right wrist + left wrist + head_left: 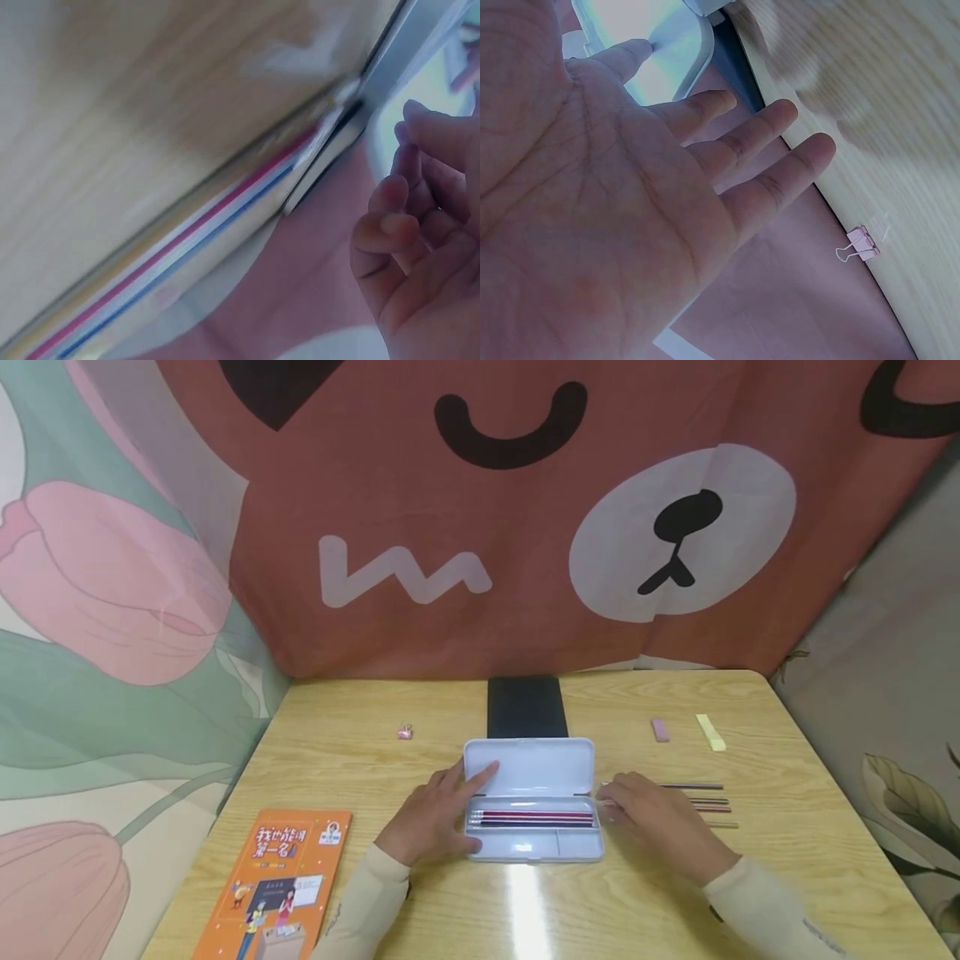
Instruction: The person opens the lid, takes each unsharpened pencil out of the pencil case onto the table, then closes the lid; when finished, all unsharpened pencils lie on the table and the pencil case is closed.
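Lower left of frame: orange book, cover up, flat on the wooden bench. Left of centre, farther back, a pink binder clip.

Next, the left hand, at the left side of an open white pencil case. Its fingers are spread and mostly straight; the forefinger lies on the inside of the raised lid, the thumb at the near left corner of the base. They steady the case rather than wrap it.

Case sits just below centre of frame; red and dark pencils lie lengthwise in its base. Behind the lid, a flat black object.

Right of the case, the right hand: fingers bent, thumb tip close to the forefinger. I cannot tell whether they have hold of anything.

Loose pencils lie roughly parallel, partly hidden by that hand. Above them in frame, a small purple block, then, farthest right, a pale yellow strip.
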`<act>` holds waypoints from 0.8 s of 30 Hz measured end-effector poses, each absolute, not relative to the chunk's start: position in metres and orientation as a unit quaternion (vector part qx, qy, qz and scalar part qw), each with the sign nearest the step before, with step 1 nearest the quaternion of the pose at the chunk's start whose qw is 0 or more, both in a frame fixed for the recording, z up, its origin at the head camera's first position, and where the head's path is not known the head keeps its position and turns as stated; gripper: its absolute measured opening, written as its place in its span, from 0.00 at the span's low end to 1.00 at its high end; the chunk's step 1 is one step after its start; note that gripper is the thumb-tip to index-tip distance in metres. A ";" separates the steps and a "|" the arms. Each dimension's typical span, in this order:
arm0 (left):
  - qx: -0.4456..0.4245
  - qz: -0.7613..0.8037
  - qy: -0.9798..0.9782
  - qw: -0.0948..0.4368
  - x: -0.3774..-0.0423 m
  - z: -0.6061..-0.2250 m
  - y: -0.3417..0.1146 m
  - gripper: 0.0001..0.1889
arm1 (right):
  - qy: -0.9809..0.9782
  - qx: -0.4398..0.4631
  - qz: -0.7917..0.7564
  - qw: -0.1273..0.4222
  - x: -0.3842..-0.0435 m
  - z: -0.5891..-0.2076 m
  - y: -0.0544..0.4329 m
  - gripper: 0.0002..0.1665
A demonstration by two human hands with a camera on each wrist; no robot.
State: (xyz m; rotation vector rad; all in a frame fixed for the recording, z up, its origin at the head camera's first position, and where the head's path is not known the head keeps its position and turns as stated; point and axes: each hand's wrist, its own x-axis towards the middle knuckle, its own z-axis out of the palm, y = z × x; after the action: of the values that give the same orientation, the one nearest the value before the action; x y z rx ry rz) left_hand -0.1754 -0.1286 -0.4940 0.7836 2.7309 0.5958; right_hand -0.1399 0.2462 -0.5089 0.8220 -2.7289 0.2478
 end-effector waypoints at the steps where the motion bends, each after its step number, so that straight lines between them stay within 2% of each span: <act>1: 0.266 0.204 0.934 0.120 -0.175 -0.494 -0.128 0.59 | -0.943 0.292 0.084 0.136 -0.139 -0.510 0.240 0.13; 10: 0.251 0.202 0.938 0.130 -0.174 -0.494 -0.128 0.59 | -0.928 0.352 0.075 0.101 -0.145 -0.515 0.207 0.15; 20: 0.260 0.203 0.936 0.121 -0.175 -0.494 -0.128 0.59 | -0.931 0.340 0.098 0.090 -0.148 -0.519 0.201 0.10; 24: 0.261 0.205 0.936 0.119 -0.174 -0.493 -0.128 0.59 | -0.937 0.323 0.104 0.079 -0.148 -0.518 0.203 0.11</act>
State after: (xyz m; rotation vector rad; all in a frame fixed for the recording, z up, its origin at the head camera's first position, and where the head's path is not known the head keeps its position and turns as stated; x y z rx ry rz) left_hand -0.1741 -0.1278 -0.4926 0.7625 2.7359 0.5995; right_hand -0.1476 0.2029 -0.5180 0.9677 -2.8041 0.3100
